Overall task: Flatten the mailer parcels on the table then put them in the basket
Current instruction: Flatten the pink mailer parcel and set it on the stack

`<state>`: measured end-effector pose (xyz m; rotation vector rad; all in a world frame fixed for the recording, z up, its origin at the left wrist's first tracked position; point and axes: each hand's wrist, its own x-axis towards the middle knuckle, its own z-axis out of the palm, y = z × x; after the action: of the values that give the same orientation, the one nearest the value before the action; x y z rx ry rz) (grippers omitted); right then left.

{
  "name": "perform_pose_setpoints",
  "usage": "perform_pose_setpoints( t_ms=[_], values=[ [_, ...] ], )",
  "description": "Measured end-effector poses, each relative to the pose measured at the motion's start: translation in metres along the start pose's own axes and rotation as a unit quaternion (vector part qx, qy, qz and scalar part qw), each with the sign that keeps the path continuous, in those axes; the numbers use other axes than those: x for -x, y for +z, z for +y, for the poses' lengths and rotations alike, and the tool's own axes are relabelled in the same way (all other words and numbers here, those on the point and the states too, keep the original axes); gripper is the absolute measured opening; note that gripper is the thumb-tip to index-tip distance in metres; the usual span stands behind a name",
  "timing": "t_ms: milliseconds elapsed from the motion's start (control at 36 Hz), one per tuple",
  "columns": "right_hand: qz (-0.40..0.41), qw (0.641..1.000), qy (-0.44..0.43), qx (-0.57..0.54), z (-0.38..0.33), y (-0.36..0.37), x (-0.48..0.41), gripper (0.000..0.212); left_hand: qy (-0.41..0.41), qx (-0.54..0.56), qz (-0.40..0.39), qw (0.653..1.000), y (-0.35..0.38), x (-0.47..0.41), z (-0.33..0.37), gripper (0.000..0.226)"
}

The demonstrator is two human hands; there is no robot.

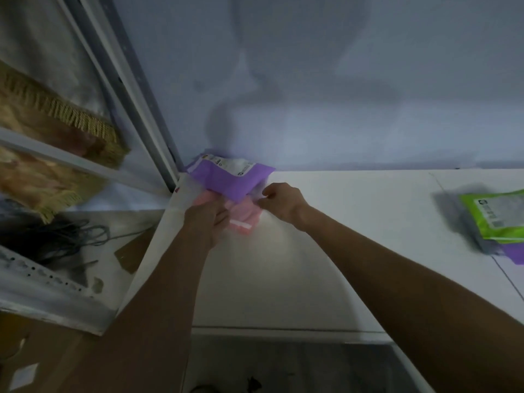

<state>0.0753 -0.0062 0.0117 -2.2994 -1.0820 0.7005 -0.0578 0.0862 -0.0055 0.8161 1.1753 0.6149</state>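
1. Both your hands worked at the far left corner of the tabletop (354,251). Your left hand (208,215) lay over the pink mailer (245,221). Its fingers ran under the overhang of the purple mailer (229,181), so I cannot tell whether it gripped or only pressed. Your right hand (279,202) had its fingers curled and seemed to pinch the pink mailer's right edge, though blur softened that.
2. The purple mailer rested partly on the pink one and reached to the far edge by the wall. Had you drawn the pink one out sharply, the purple one could have been dragged along, or tipped into the gap by the window frame (147,114).
3. The pink mailer sat close to the tabletop's left edge. A push leftward while flattening could have sent it over onto the cluttered ledge with the cables (68,239).
4. Pinching one edge only would likely have creased the film rather than smoothed it. It probably needed flat palms.
5. The green mailer (497,215) topped a stack at the right edge, well apart from your hands, and part of it ran out of view. It would have been easy to forget, or to nudge off.
6. I could not pick out a basket, so a carry made without looking risked a drop.
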Motion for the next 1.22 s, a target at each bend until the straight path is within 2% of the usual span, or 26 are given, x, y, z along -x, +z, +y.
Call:
perform_pose_setpoints(
  t_ms=[83, 167, 194, 278, 333, 389, 500, 639, 722, 806, 861, 972, 1056, 1222],
  values=[
    [-0.015, 0.998, 0.037, -0.045, 0.004, 0.016, -0.006, 0.047, 0.05, -0.042, 0.05, 0.997, -0.013, -0.013, 0.0, 0.009],
    [0.007, 0.993, 0.074, -0.097, 0.006, 0.03, -0.01, 0.049, 0.145, -0.202, 0.121, 0.961, -0.03, -0.027, -0.001, 0.013],
    [0.022, 0.991, 0.082, -0.108, 0.008, 0.031, -0.01, 0.05, 0.148, -0.229, 0.121, 0.954, -0.033, -0.03, 0.0, 0.019],
    [0.042, 0.985, 0.09, -0.138, 0.008, 0.039, -0.011, 0.05, 0.104, -0.271, 0.077, 0.954, -0.037, -0.04, 0.004, 0.065],
    [0.049, 0.982, 0.095, -0.155, 0.007, 0.04, -0.008, 0.046, 0.093, -0.284, 0.062, 0.952, -0.037, -0.044, 0.004, 0.074],
    [0.049, 0.981, 0.1, -0.157, 0.005, 0.041, -0.005, 0.041, 0.098, -0.296, 0.068, 0.948, -0.037, -0.045, 0.002, 0.071],
    [0.059, 0.982, 0.106, -0.147, 0.007, 0.039, -0.001, 0.041, 0.102, -0.344, 0.051, 0.932, -0.034, -0.028, -0.002, 0.043],
    [0.072, 0.973, 0.125, -0.182, 0.019, 0.035, 0.017, 0.053, 0.059, -0.337, 0.025, 0.939, -0.029, -0.002, -0.01, 0.044],
    [0.075, 0.967, 0.122, -0.209, 0.033, 0.029, 0.03, 0.051, 0.038, -0.342, 0.037, 0.938, -0.023, 0.011, -0.015, 0.038],
    [0.078, 0.961, 0.122, -0.236, 0.049, 0.015, 0.043, 0.048, 0.031, -0.354, 0.024, 0.935, -0.013, 0.029, -0.017, 0.043],
    [0.078, 0.955, 0.121, -0.258, 0.06, 0.005, 0.053, 0.046, 0.04, -0.341, -0.006, 0.939, -0.003, 0.04, -0.016, 0.043],
    [0.078, 0.941, 0.114, -0.309, 0.074, -0.021, 0.076, 0.029, 0.064, -0.314, -0.049, 0.946, 0.012, 0.062, -0.017, 0.034],
    [0.078, 0.95, 0.101, -0.285, 0.086, -0.044, 0.092, 0.024, 0.08, -0.295, -0.099, 0.947, 0.028, 0.077, -0.021, 0.032],
    [0.072, 0.963, 0.081, -0.246, 0.099, -0.083, 0.116, 0.015, 0.058, -0.312, -0.175, 0.932, 0.044, 0.092, -0.027, 0.043]
  ],
)
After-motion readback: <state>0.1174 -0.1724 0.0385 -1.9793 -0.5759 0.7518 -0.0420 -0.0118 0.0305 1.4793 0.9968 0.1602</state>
